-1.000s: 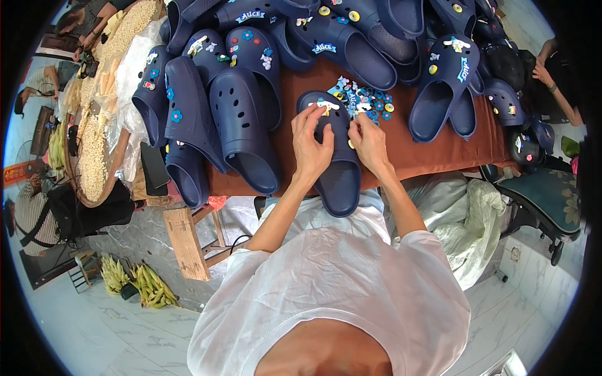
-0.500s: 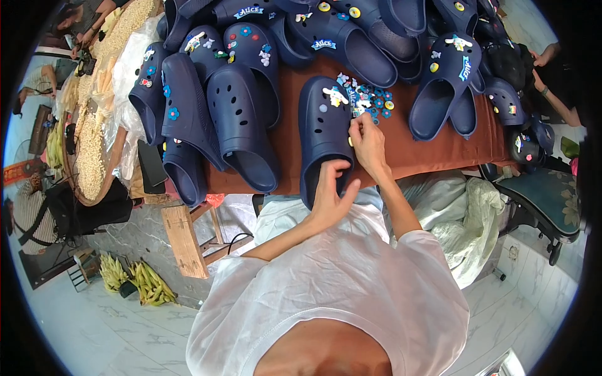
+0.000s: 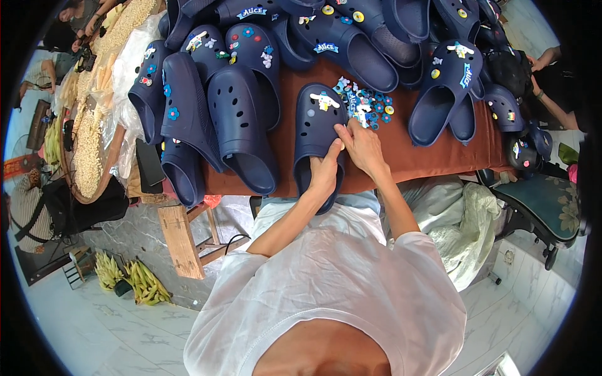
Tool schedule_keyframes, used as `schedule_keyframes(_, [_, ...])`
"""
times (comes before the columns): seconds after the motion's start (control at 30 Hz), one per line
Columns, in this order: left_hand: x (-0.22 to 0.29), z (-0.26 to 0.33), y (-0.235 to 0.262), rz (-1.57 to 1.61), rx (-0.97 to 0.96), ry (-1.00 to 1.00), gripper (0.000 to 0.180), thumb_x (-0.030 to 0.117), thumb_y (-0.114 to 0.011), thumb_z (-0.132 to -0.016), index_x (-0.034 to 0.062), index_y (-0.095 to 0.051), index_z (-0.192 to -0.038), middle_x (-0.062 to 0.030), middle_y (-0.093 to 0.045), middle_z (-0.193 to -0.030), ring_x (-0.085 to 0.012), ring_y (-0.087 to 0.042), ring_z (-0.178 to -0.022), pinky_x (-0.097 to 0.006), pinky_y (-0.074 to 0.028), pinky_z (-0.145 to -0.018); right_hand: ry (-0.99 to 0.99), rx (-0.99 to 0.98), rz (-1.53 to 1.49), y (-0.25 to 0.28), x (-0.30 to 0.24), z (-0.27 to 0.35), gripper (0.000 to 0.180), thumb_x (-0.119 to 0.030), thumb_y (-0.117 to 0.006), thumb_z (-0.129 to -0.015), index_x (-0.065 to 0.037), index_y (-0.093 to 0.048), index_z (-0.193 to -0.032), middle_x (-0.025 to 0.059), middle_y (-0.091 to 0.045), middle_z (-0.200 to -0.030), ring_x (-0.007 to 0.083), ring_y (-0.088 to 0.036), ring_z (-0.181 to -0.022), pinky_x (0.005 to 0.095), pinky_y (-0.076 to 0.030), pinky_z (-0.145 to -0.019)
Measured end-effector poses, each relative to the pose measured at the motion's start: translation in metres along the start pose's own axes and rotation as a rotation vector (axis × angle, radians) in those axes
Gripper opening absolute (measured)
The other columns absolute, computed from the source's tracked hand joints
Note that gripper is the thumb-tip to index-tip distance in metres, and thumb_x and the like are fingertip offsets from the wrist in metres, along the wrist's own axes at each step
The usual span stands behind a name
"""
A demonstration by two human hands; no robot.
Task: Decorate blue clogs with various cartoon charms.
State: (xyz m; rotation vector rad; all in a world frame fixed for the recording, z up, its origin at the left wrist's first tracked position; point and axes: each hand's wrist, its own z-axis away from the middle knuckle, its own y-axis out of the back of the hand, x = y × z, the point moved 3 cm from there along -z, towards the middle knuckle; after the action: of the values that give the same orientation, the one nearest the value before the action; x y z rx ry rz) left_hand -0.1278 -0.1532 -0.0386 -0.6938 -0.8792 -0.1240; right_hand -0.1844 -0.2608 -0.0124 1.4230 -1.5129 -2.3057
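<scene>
A navy clog (image 3: pixel 306 141) with a white character charm (image 3: pixel 324 100) and a small pale charm on its upper lies toe-away on the table in front of me. My left hand (image 3: pixel 324 172) grips its opening, fingers tucked inside the shoe and thumb on the rim. Against the clog's right side is my right hand (image 3: pixel 365 151), its thumb pressed on the upper and its fingers bent; anything small under the thumb is hidden. Just beyond the right hand lies a pile of loose charms (image 3: pixel 374 108), with blue flowers and white figures among them.
More navy clogs crowd the table, including a plain one (image 3: pixel 241 125) to the left and a decorated one (image 3: pixel 448 81) to the right. Brown cloth (image 3: pixel 401 153) covers the tabletop. A tray of pale kernels (image 3: pixel 91 156) stands far left; an office chair (image 3: pixel 539 203) is at right.
My left hand has slid its fingers into the clog and brought its thumb up to the rim. The right hand has shifted slightly left and nearer, its thumb now on the upper.
</scene>
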Motion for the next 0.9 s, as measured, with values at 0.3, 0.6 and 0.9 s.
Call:
schedule_keyframes(0.3, [-0.001, -0.001, 0.003, 0.091, -0.023, 0.086, 0.050, 0.000, -0.068, -0.088, 0.0025, -0.047, -0.134, -0.0066, -0.056, -0.128, -0.0153, -0.055, -0.117, -0.031, -0.042, -0.103, -0.114, 0.154, -0.341, -0.031, 0.046, -0.011, 0.053, -0.039, -0.034, -0.105, 0.002, -0.063, -0.089, 0.0146, -0.064, -0.066, 0.0323, -0.065, -0.060, 0.0443, -0.051, -0.059])
schedule_keyframes(0.6, [0.009, 0.015, 0.002, -0.007, 0.027, -0.007, 0.039, 0.018, -0.064, -0.095, -0.0034, -0.054, -0.126, -0.0070, -0.061, -0.120, -0.0118, -0.056, -0.107, -0.026, -0.044, -0.094, -0.335, 0.103, -0.642, -0.017, 0.045, -0.011, 0.040, -0.037, -0.040, -0.105, -0.001, -0.058, -0.108, 0.0042, -0.061, -0.079, 0.0110, -0.057, -0.062, 0.0259, -0.051, -0.052])
schedule_keyframes(0.9, [0.023, 0.023, 0.002, 0.069, -0.033, 0.114, 0.028, 0.021, -0.065, -0.096, 0.0048, -0.059, -0.118, 0.0005, -0.064, -0.111, -0.0047, -0.058, -0.093, -0.023, -0.044, -0.081, -0.001, 0.232, -0.424, 0.003, 0.019, 0.019, 0.024, -0.023, -0.062, -0.097, 0.000, -0.058, -0.102, 0.0047, -0.063, -0.078, 0.0116, -0.060, -0.068, 0.0276, -0.050, -0.058])
